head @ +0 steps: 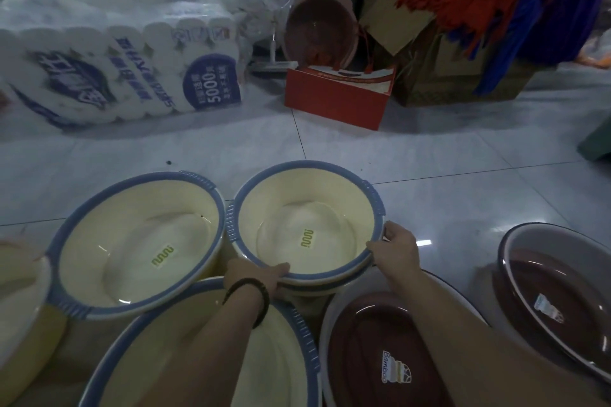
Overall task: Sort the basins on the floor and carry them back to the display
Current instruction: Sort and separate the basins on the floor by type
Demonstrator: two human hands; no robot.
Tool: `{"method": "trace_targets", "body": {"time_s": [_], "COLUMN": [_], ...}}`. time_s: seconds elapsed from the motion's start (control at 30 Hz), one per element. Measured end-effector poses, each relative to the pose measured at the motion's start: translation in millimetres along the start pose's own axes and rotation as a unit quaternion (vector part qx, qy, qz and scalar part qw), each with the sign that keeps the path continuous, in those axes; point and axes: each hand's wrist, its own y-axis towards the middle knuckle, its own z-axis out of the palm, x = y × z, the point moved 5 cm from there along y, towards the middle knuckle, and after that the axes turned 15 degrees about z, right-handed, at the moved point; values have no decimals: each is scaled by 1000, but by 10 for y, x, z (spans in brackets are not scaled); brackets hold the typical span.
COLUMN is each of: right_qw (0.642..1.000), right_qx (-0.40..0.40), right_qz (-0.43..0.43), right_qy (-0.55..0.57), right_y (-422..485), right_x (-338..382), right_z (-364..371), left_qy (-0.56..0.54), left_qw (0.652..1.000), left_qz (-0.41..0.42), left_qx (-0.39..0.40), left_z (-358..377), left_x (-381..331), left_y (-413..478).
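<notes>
Both my hands are on the small cream basin (297, 205) with the blue rim, in the middle of the floor (463, 158). My left hand (254, 274) grips its near rim, thumb curled over the edge, and my right hand (393, 249) grips the rim on the right side. A second rim shows just beneath it, so it seems to sit nested on another. Touching it on the left is a larger cream basin (132, 241), and nearest me lies a third (158, 357) under my left forearm. To the right are two brown basins – one (363, 340) near, under my right arm, the other (545, 291) further right. Far off stand a pack of toilet rolls (132, 76) and a red box (337, 99).
</notes>
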Motion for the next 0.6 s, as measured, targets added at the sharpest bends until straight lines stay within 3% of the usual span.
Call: {"method": "trace_targets", "body": {"time_s": [0.13,0.3,0.4,0.53,0.6], "right_qw": [999,996,991,976,955], "right_qx": [-4,-19,-5,0,22], "right_qz": [16,58,74,80,30], "right_qy": [-39,-63,-107,-202,-293], "right_y": [11,0,-27,-196,-399], "right_x": [-110,-260,-277,-165,-45], "right_z": [52,102,133,144,204], "left_qy": [13,140,157,222,289], "left_qw": [1000,989,986,967,938], "left_qz": [3,42,47,73,99], "left_qx": [22,22,41,100,162], "left_z": [25,-50,-55,-183,-314], "left_x": [-24,2,56,-41,-172], "left_y": [-52,-76,-68,-54,-91]}}
